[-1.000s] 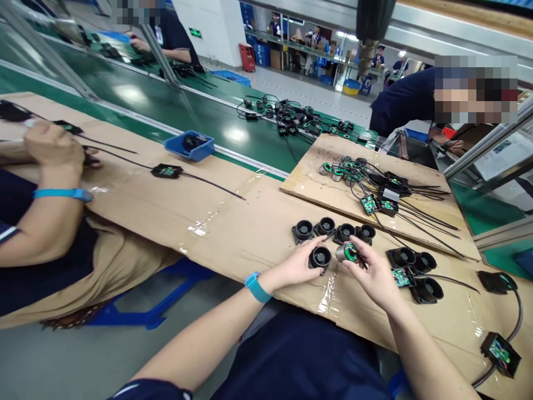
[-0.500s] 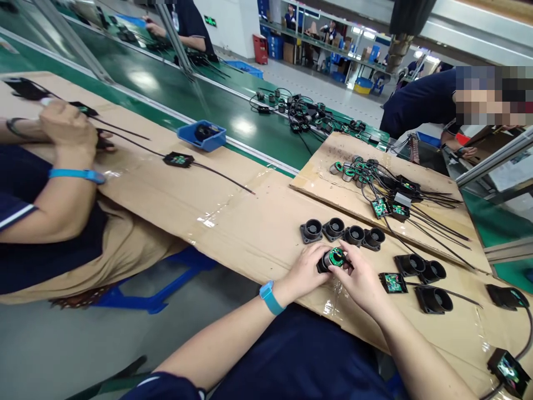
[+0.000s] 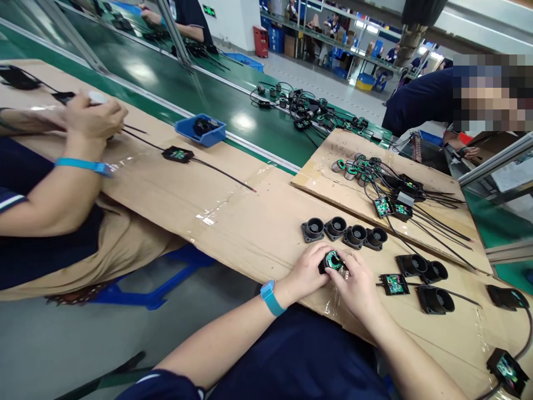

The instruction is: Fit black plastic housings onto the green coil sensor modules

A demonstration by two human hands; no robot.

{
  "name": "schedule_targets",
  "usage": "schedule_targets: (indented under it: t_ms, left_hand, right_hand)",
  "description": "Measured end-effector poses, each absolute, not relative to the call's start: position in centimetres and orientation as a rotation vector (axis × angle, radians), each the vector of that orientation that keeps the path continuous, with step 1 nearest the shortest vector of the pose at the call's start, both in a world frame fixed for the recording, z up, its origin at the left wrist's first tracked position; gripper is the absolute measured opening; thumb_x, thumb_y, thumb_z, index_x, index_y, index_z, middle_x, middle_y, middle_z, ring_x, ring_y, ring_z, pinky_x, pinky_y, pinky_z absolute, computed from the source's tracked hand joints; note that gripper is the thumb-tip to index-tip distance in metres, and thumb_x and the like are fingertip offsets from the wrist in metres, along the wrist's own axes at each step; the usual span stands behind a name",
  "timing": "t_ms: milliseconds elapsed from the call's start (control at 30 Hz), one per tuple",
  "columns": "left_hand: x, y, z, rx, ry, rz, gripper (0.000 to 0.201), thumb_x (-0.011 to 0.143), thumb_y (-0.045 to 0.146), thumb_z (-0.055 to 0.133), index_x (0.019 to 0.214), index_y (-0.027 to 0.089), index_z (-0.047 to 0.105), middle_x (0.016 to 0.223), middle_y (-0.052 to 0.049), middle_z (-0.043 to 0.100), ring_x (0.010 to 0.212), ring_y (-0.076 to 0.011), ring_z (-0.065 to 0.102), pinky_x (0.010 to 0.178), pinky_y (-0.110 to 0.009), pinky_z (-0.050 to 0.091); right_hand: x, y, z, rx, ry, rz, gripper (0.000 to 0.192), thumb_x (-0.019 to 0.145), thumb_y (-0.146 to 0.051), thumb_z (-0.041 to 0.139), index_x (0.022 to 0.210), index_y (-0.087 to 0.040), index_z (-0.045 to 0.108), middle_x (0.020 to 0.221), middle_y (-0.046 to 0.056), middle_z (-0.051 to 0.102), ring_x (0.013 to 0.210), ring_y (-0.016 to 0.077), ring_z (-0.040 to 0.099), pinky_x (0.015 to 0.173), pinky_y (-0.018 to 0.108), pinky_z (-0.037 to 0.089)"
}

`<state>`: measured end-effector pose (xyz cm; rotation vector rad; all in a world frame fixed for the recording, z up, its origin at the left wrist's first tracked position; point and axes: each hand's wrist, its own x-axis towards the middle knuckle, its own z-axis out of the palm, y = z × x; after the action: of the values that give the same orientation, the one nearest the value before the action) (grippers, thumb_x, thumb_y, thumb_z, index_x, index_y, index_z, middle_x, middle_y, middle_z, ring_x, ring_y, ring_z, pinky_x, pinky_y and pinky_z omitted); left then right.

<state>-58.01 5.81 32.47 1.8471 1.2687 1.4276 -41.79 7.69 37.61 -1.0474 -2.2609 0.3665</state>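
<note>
Head view: left hand grips black housing, right hand green-topped cylinder, now sunk deeper.

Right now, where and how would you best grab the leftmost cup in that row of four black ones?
Probably by its round wall, from above and the left. The leftmost cup sits open end up, its flat base on the cardboard, wall raised, while the next cup crowds its right side.
</note>
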Motion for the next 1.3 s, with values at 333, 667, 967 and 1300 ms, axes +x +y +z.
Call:
schedule_targets:
  t_ms: [333, 667, 967, 1300]
  left_hand:
    - [-58.3, 6.3, 31.4, 1.848, 1.184, 1.4, 0.051, 0.078, 0.027, 0.08, 0.124, 0.019, 0.06, 0.127, -0.014, 0.063, 0.121, -0.0303, 0.058, 0.108, -0.051, 0.048]
    - [-58.3, 6.0, 32.1, 1.789, 1.266, 1.384, 0.055, 0.077, 0.026, 0.083, 0.126, 0.02, 0.057, 0.128, -0.012, 0.062, 0.124, -0.0281, 0.058, 0.111, -0.048, 0.047]
    - [-58.5, 6.2, 31.0, 1.823, 1.326, 1.192, 0.064, 0.079, 0.011, 0.074, 0.138, 0.023, 0.051, 0.141, -0.011, 0.058, 0.133, -0.028, 0.053, 0.116, -0.05, 0.042]
    - [-60.5, 3.0, 31.7, 1.361, 1.226, 1.735, 0.058, 0.096, 0.059, 0.054, 0.136, 0.017, 0.05, 0.135, -0.018, 0.058, 0.125, -0.0291, 0.057, 0.107, -0.046, 0.046]
  right_hand:
    - [-40.6, 7.6, 36.8, -1.034, -2.397, 0.374, 0.052, 0.09, -0.035, 0.07, 0.137, -0.018, 0.06, 0.126, 0.016, 0.059, 0.114, 0.0305, 0.06, 0.099, 0.049, 0.055]
    - [-38.9, 7.7, 36.1, -0.999, -2.262, 0.393, 0.048, 0.092, -0.043, 0.067, 0.133, -0.02, 0.056, 0.138, 0.016, 0.058, 0.128, 0.0294, 0.057, 0.107, 0.05, 0.052]
    - [-41.1, 9.3, 35.1, -0.976, -2.387, 0.266, 0.039, 0.09, -0.033, 0.07, 0.124, -0.015, 0.067, 0.128, 0.016, 0.065, 0.117, 0.0306, 0.063, 0.101, 0.049, 0.055]
    - [-40.7, 8.3, 36.4, -0.935, -2.221, 0.019, 0.035, 0.094, -0.038, 0.062, 0.115, -0.012, 0.073, 0.122, 0.02, 0.07, 0.106, 0.0298, 0.072, 0.092, 0.043, 0.062]
